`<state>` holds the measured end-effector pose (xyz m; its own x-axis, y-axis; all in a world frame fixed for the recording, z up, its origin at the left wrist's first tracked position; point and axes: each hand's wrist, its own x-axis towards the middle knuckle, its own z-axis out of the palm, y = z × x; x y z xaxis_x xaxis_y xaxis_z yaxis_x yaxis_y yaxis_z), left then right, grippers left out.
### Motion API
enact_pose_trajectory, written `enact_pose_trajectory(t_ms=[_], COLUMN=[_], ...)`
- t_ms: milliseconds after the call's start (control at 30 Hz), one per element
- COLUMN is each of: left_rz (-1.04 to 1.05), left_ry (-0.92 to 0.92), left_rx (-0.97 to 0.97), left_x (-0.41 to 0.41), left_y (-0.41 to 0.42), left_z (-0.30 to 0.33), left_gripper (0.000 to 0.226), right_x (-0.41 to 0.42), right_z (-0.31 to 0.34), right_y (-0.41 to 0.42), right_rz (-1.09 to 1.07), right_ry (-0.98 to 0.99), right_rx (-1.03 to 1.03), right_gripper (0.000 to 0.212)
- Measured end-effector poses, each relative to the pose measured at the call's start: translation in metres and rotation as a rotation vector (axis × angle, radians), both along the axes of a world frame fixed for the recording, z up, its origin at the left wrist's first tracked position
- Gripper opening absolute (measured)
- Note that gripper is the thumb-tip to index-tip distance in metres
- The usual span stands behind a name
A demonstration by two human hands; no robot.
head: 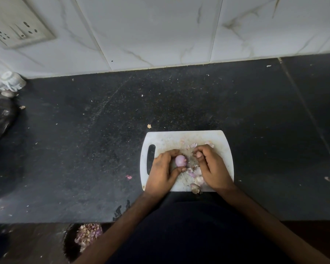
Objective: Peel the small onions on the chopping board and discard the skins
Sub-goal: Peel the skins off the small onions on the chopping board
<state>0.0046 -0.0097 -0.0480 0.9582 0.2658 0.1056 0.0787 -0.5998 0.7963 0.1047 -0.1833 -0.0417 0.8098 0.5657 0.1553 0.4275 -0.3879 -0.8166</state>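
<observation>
Pale purple, a small peeled onion (180, 160) is gripped between the curled fingers and thumb of the left hand (162, 170) over the white plastic chopping board (225, 147), where loose pinkish skins (195, 175) are scattered beside the right hand (211, 166), whose curled fingertips may be pinching a scrap, though this cannot be told.

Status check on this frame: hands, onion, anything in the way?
Left hand holds peeled onion. Right hand fingers curled, grip unclear. Loose skins litter chopping board.
</observation>
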Motion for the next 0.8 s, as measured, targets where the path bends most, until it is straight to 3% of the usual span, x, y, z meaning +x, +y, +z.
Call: enact_pose_trajectory(t_ms=[100, 167, 233, 367, 567, 667, 800], left_rz=[0.067, 0.092, 0.088, 0.076, 0.070, -0.007, -0.012], left_ry=[0.021, 0.028, 0.025, 0.035, 0.020, 0.012, -0.010], left_rx=[-0.151, -0.228, -0.244, -0.244, -0.198, -0.043, -0.035], left_x=[-0.003, -0.003, -0.003, -0.001, 0.001, 0.006, 0.005], left_y=[0.001, 0.002, 0.002, 0.002, 0.005, 0.005, 0.004], left_z=[-0.001, 0.000, 0.001, 0.000, 0.001, 0.000, 0.001], left_gripper=[0.051, 0.055, 0.061, 0.066, 0.062, 0.050, 0.040], right_x=[-0.006, -0.008, -0.008, -0.003, -0.001, -0.001, -0.002], right_z=[0.001, 0.001, 0.004, 0.009, -0.001, -0.001, -0.001], right_y=[0.002, 0.003, 0.003, 0.010, 0.007, 0.005, 0.006], right_rz=[0.088, 0.107, 0.120, 0.190, 0.095, 0.092, 0.071], right_ry=[-0.083, -0.168, -0.207, -0.268, -0.038, -0.003, 0.012], right_rx=[-0.101, -0.134, -0.123, -0.221, -0.083, -0.033, 0.013], right_gripper=[0.028, 0.025, 0.019, 0.031, 0.023, 0.022, 0.019])
